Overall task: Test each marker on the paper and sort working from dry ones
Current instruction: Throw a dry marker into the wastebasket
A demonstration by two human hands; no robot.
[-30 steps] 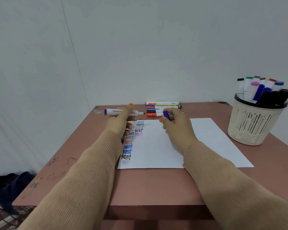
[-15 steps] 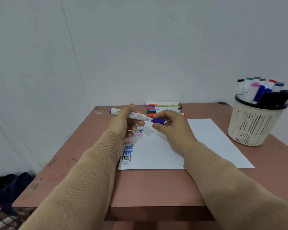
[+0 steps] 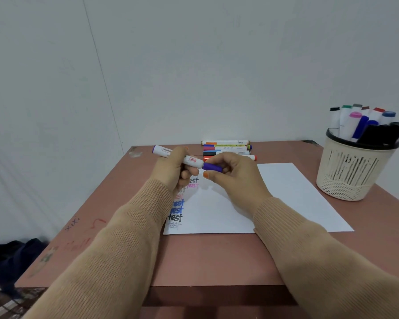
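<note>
Purple cap [image 3: 213,167] on a white marker [image 3: 191,160], held up over the far left corner of the paper [image 3: 286,192]. The left hand [image 3: 171,168] has its fingers curled round the barrel, and the right hand [image 3: 235,178] is pinching the cap, which meets the barrel's right end. The marker lies roughly level, tilted a bit down to the right. The paper lies flat on the pinkish bench [image 3: 205,259] with "test" scribbled down its left edge in black, blue and pink. A row of markers [image 3: 226,148] lies at the far edge of the bench, just beyond the hands. Far right there's a white basket [image 3: 346,173] stuffed with upright markers [image 3: 355,120].
</note>
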